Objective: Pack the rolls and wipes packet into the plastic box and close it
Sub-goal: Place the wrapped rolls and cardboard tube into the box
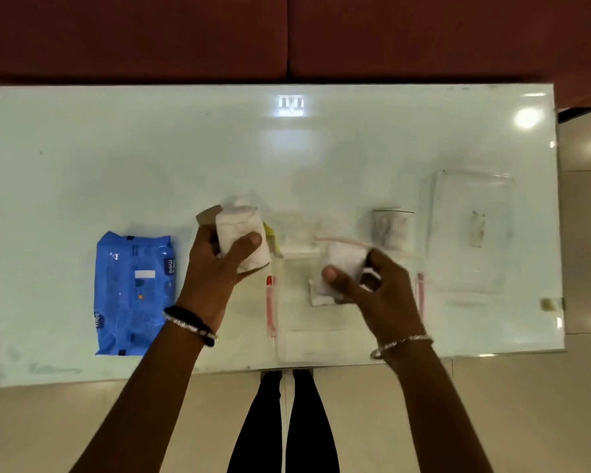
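Over the middle of the white table (116,148), the person's left hand (215,268) is wrapped around a white roll (241,233) whose brown cardboard core pokes out at its ten o'clock end, thumb across the front and fingers behind. The right hand (372,285) pinches a smaller white roll (342,268), thumb on its near face, held just above the clear plastic box (321,336), which sits open at the table's six o'clock edge with red latches on both sides. Both hands are blurred, so how tightly they grip I cannot tell. The blue wipes packet (133,291) lies flat at about eight o'clock from the box, well apart from either hand. A clear lid (471,230) rests at two o'clock from the box, with a small clear bag (391,228) just beside it. To my eye the rolls are light and soft, likely to dent under a hard squeeze, so a hold around the middle suits them. The packet looks floppy and slick in its film wrap; I would take it by its long edges, since it will sag if lifted by a corner.
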Action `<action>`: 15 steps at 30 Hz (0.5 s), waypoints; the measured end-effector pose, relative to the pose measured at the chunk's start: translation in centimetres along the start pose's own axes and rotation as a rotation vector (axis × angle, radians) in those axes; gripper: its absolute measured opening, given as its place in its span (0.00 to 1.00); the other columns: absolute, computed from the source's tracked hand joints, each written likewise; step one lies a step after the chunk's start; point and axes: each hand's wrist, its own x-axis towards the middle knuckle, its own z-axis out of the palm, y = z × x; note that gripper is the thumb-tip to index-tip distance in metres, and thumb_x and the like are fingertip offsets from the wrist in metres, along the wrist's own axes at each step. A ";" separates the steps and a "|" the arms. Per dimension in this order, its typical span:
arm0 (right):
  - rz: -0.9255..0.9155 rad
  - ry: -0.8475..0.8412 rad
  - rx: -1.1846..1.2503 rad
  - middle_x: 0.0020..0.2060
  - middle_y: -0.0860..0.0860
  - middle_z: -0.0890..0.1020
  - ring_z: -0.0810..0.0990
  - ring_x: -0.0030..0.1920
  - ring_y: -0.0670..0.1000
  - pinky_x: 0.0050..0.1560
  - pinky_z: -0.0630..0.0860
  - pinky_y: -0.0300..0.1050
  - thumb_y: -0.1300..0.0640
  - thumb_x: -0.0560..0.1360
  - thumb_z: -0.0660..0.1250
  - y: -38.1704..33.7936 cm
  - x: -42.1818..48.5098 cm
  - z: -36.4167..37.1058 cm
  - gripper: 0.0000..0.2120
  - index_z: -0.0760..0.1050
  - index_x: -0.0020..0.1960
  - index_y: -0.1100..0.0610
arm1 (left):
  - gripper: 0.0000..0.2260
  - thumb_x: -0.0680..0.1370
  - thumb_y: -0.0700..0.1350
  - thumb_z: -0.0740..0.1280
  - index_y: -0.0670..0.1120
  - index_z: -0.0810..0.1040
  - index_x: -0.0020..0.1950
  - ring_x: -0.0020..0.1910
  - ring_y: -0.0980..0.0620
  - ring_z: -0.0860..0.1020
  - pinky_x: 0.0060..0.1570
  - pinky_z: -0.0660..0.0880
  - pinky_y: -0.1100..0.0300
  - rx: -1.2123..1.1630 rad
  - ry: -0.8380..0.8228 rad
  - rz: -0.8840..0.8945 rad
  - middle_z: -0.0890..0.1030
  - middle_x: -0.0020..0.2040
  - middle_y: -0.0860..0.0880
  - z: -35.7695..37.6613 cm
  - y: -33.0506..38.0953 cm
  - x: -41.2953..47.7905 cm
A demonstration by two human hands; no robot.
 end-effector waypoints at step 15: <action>0.236 0.174 -0.321 0.47 0.53 0.85 0.83 0.46 0.52 0.51 0.78 0.45 0.47 0.63 0.81 6.7 2.4 5.4 0.24 0.80 0.52 0.58 | 0.22 0.62 0.48 0.76 0.46 0.75 0.53 0.46 0.49 0.85 0.39 0.82 0.51 -0.163 0.012 -0.072 0.86 0.45 0.50 -0.4 -4.4 -6.5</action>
